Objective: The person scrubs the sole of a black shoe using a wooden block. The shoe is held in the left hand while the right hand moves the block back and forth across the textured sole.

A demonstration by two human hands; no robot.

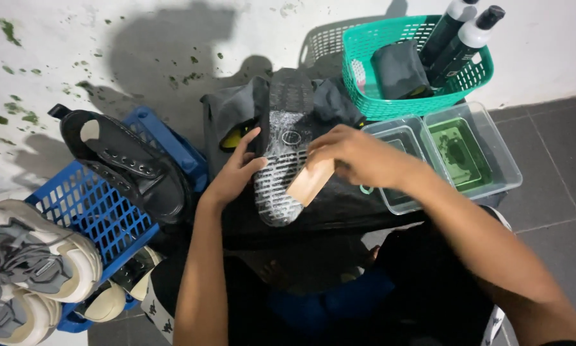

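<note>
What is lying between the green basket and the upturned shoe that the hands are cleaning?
In the head view, only dark grey cloth lies between the green basket and the upturned shoe; nothing else sits there.
</note>
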